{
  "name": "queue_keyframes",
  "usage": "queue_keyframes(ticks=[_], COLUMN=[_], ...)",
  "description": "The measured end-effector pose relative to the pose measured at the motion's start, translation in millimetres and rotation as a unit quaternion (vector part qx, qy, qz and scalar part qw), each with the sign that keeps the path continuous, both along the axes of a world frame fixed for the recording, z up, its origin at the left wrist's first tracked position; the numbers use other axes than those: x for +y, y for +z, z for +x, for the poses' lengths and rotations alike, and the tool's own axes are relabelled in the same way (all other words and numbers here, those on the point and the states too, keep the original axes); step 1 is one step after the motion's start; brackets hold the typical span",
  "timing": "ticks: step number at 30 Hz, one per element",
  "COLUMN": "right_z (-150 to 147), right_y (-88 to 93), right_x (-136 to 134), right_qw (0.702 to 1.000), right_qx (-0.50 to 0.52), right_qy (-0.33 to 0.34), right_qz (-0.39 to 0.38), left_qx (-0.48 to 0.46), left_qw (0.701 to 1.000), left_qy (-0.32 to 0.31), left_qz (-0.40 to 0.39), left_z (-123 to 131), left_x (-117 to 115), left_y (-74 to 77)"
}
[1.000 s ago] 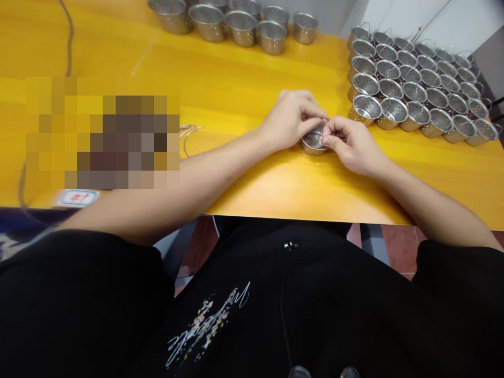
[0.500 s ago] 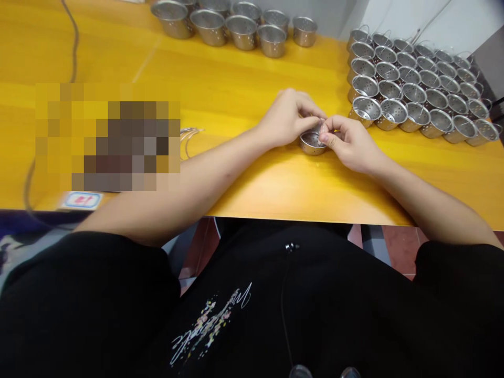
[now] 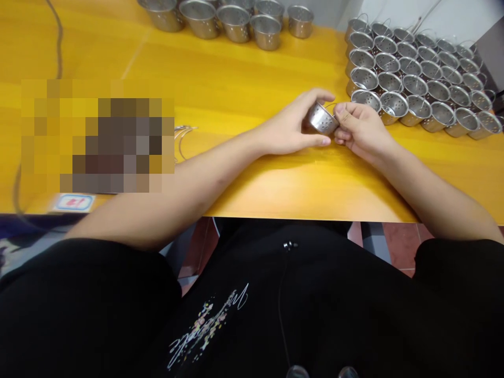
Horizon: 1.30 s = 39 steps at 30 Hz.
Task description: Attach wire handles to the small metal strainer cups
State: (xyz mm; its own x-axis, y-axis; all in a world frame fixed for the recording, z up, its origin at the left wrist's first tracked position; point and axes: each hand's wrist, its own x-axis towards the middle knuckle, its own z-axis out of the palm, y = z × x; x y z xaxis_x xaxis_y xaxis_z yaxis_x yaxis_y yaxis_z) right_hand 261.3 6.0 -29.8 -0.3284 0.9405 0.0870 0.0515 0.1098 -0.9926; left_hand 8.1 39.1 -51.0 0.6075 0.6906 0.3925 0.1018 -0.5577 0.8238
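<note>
A small perforated metal basket (image 3: 322,121) is tilted between my hands, its holed underside partly turned toward me. My right hand (image 3: 363,126) pinches it at the near-right side, where a thin wire handle (image 3: 329,106) arches up. My left hand (image 3: 289,125) curves around its other side with thumb and fingers spread apart. The thumb shows a gap to the basket; whether the palm or the other fingers touch it is hidden.
Rows of similar baskets with wire handles (image 3: 417,81) fill the right of the yellow table (image 3: 268,189). Larger perforated metal cups (image 3: 234,26) stand at the back. Loose curved wires (image 3: 182,142) lie beside my left forearm. A cable (image 3: 59,42) and a label card (image 3: 74,202) are at left, near a blurred-out patch.
The basket has gone from sitting upright on the table to tilted between my hands. My left fingers have spread from a pinch at its rim. My right hand has turned over.
</note>
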Motion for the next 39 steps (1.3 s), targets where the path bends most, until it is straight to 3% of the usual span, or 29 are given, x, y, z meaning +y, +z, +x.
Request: queue_keyframes(ticks=[5, 10, 26, 39], right_z=[-3, -1, 2, -7], right_y=[-0.3, 1.0, 0.9, -7.5], right_x=[-2, -4, -8, -15], right_qw=[1.000, 1.000, 0.997, 0.976], right_qx=[-0.008, -0.022, -0.055, -0.136], right_qy=[-0.016, 0.010, 0.018, -0.030], right_qz=[0.007, 0.013, 0.058, 0.169], left_qx=[0.010, 0.004, 0.028, 0.058], left_qw=[1.000, 1.000, 0.999, 0.993], left_qy=[0.014, 0.022, -0.002, -0.010], left_qz=[-0.002, 0.001, 0.022, 0.099], left_z=[0, 3, 2, 5], left_x=[0, -2, -5, 8], left_y=[-2.3, -0.6, 0.2, -24.6])
